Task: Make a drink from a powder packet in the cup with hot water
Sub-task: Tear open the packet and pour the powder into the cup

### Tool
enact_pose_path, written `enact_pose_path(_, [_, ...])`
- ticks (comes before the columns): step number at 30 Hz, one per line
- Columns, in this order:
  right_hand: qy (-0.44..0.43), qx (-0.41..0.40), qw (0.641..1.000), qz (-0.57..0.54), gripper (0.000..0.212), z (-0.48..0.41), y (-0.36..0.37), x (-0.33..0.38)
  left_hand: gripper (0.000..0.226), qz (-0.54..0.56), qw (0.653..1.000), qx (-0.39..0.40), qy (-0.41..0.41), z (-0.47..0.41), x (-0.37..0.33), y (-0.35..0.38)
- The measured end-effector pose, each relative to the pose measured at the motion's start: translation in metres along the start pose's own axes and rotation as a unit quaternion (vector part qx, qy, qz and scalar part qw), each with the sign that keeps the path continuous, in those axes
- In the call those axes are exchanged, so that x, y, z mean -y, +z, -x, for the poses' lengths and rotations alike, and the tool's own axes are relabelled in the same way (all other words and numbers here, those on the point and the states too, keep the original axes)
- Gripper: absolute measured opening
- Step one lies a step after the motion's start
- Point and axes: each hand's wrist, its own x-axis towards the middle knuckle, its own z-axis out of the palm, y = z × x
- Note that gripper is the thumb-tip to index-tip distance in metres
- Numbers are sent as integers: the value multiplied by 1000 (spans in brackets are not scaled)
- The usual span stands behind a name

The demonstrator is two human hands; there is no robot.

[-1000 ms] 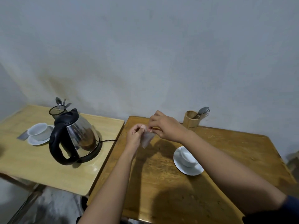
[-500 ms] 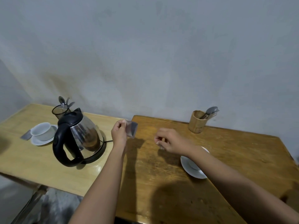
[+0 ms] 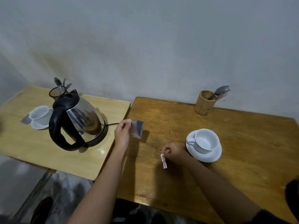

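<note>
While the left hand [image 3: 122, 135] pinches the small silvery foil powder packet [image 3: 137, 130] above the brown wooden desk [image 3: 242, 167], right hand [image 3: 174, 151] pinching the torn-off strip [image 3: 163, 160], it looks light, floppy, best held by its edge.

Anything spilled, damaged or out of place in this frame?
Nothing stands out. The packet in the left hand is torn open, its strip in the right hand. No powder shows on the table; the cup looks empty.
</note>
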Motion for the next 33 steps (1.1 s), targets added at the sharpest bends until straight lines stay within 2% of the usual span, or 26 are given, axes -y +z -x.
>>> enact_pose_path(2, [-24,-22,999,-3,27,1,5,-2,24,-14,1000,5,-5,4,3,5])
enact_pose_path(5, [-57,-126,988,-74,23,8,-3,3,22,-20,1000,12,-4,9,3,18])
enact_pose_path(7, [-52,-156,968,-191,14,16,-14,13,19,-5,1000,26,-7,13,0,32])
enact_pose_path(9, [-56,-137,944,-294,22,22,-24,21,17,14,999,38,-15,16,-3,51])
enact_pose_path(11, [-63,-160,925,-339,28,29,-33,24,16,36,998,52,-22,21,-5,74])
enact_pose_path(17, [-60,-316,860,-396,19,45,-62,-2,15,65,991,102,-58,41,-3,143])
enact_pose_path(20, [-50,-356,832,-421,15,57,-79,-25,13,38,987,150,-51,51,4,167])
enact_pose_path(22, [-33,-371,812,-449,7,64,-90,-40,7,-21,980,196,-39,56,8,177])
enact_pose_path(24, [-13,-364,796,-484,5,71,-102,-54,10,-97,966,238,-23,60,12,186])
enact_pose_path(27, [10,-350,811,-469,7,81,-118,-71,13,-163,940,299,13,61,15,199])
enact_pose_path(33, [35,-311,902,-297,12,91,-143,-93,44,-273,891,357,64,57,21,222])
